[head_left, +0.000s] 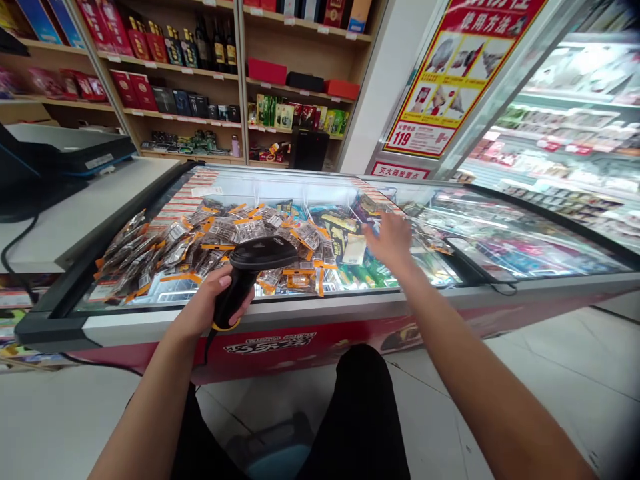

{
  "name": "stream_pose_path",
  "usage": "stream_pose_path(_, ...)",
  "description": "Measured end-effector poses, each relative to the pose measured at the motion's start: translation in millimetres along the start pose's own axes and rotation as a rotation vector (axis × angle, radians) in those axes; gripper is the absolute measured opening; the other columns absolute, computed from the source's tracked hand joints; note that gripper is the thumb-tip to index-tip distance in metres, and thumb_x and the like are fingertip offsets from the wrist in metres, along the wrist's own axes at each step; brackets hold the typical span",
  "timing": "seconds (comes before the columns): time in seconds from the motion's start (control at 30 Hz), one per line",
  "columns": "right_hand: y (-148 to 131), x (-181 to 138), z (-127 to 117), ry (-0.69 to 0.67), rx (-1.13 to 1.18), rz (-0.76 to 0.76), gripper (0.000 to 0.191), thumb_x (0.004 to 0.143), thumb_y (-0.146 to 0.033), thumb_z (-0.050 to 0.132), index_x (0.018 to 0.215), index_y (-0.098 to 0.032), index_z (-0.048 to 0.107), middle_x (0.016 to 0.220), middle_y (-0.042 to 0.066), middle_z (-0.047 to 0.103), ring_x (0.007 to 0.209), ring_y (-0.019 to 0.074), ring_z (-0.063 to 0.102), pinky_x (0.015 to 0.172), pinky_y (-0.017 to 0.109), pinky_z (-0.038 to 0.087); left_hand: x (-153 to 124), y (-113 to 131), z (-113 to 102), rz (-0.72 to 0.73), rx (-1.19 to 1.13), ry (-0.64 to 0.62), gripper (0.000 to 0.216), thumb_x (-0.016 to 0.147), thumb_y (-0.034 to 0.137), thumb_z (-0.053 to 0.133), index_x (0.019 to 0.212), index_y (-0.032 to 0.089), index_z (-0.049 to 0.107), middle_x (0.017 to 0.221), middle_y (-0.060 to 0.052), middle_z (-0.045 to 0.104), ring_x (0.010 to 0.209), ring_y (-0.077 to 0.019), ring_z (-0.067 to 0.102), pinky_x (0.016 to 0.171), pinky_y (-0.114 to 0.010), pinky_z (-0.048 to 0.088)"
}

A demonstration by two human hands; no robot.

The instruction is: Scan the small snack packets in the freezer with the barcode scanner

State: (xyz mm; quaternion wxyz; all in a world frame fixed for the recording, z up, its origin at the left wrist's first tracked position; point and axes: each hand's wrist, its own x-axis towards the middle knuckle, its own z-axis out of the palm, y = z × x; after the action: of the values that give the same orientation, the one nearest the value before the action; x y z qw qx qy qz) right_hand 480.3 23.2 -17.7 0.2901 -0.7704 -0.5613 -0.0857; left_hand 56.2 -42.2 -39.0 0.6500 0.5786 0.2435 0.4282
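My left hand is wrapped round the handle of a black barcode scanner, whose head points right above the front edge of the chest freezer. Several small packets with orange edges lie heaped on the freezer's glass top, left of centre. My right hand reaches over the glass on the right of this heap. It is slightly blurred, with the thumb apart from the fingers, and I see nothing in its grasp. A white slip lies just left of it. Dark packets lie near its fingertips.
On the left stands a white counter with a black device. Wooden shelves with boxes and bottles line the back. A lit refrigerated display is at the right. A cable lies on the freezer; a blue-grey stool shows between my legs.
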Motion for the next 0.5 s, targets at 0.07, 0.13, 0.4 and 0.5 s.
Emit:
stream_pose_path(0.07,49.5,10.9,-14.9,0.015,-0.186,0.164,0.083,0.102,-0.06,0.051,0.163,-0.004,0.05,0.172,0.035,0.037,0.162,0.0545,0.027,0.128,0.072,0.024,-0.3,0.4,-0.4,-0.017,0.001,-0.008,0.051,0.09,0.065,0.065,0.101,0.015,0.065,0.063,-0.002,0.065,0.035,-0.0116,0.048,0.036,-0.023,0.037)
stream_pose_path(0.13,89.4,15.8,-26.1,-0.06,-0.283,0.286,0.082,0.102,-0.058,0.051,0.16,0.001,0.053,0.168,0.039,0.041,0.161,0.0549,0.031,0.126,0.07,0.028,-0.6,0.1,-1.6,-0.031,0.006,-0.017,0.051,0.089,0.065,0.066,0.098,0.015,0.066,0.064,-0.003,0.066,0.036,-0.0114,0.048,0.036,-0.023,0.038)
stream_pose_path(0.4,116.5,-10.8,-27.0,-0.112,-0.282,0.037,0.066,0.101,-0.052,0.055,0.143,-0.004,0.073,0.13,0.033,0.07,0.129,0.0494,0.062,0.112,0.06,0.048,-0.3,0.7,-1.8,-0.034,0.006,-0.014,0.053,0.088,0.067,0.068,0.095,0.015,0.065,0.064,-0.003,0.066,0.035,-0.0113,0.048,0.035,-0.023,0.037)
stream_pose_path(0.5,110.4,-21.5,-22.7,-0.08,-0.199,-0.099,0.06,0.1,-0.048,0.057,0.141,-0.01,0.078,0.118,0.027,0.073,0.125,0.044,0.064,0.113,0.055,0.048,0.1,2.7,0.4,-0.037,0.011,-0.026,0.053,0.088,0.067,0.067,0.096,0.015,0.065,0.063,-0.003,0.065,0.035,-0.0111,0.047,0.035,-0.023,0.037)
